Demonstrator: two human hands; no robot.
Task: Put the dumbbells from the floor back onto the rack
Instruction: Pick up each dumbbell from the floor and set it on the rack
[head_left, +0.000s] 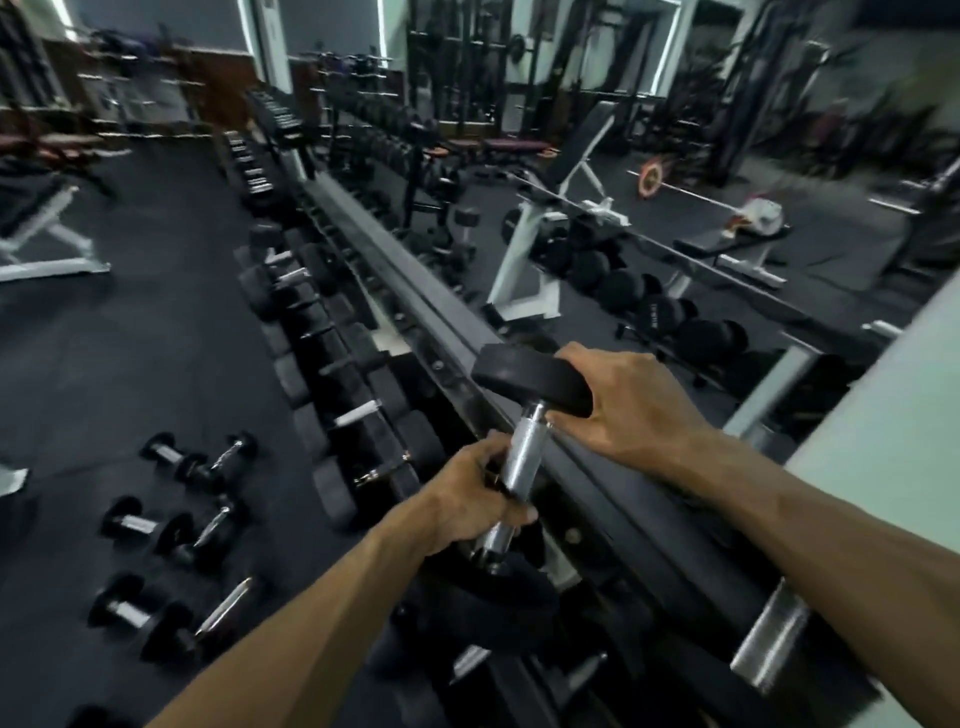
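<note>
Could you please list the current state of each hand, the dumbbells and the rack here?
Left hand: grips the handle of the held dumbbell.
Right hand: cups that dumbbell's upper head.
Held dumbbell: lifted, tilted steeply over the rack.
Floor dumbbells: several lying on the mat, not yet racked.
Rack: its lower tiers hold many dumbbells.

No legible text, label, brand or number: faint pale marks on a reflected dumbbell head (655, 315) in the mirror (779, 171) are too blurred to read.
</note>
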